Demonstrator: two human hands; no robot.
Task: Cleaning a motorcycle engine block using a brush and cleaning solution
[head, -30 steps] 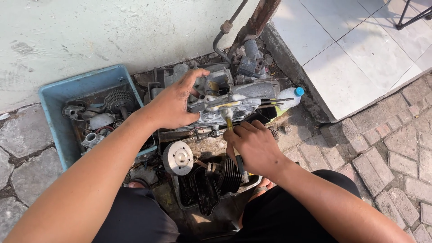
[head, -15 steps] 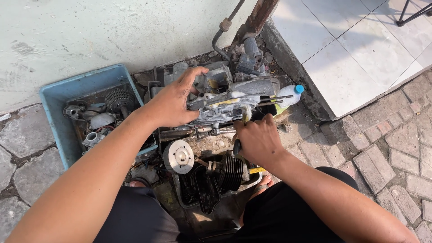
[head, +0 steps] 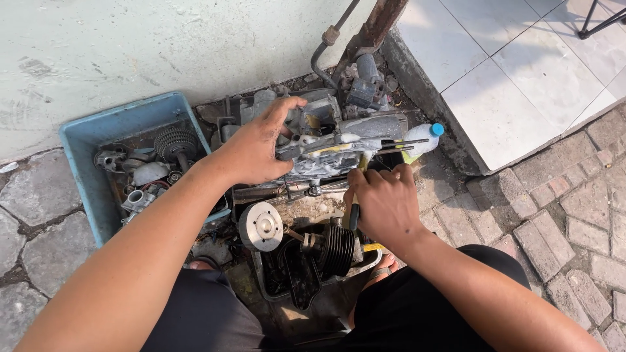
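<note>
The grey engine casing [head: 339, 146] lies crosswise just ahead of both hands, the left hand [head: 257, 146] clamped over its near-left end, the right hand [head: 385, 202] gripping a dark-handled tool [head: 354, 215] beneath it.

Bare forearms, grimy left hand [head: 254, 146] — dark shorts, sandals

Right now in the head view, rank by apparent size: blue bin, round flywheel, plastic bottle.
1. Blue bin, largest by far.
2. Flywheel.
3. Bottle, partly hidden; close to the flywheel, so that order is unsure.
</note>
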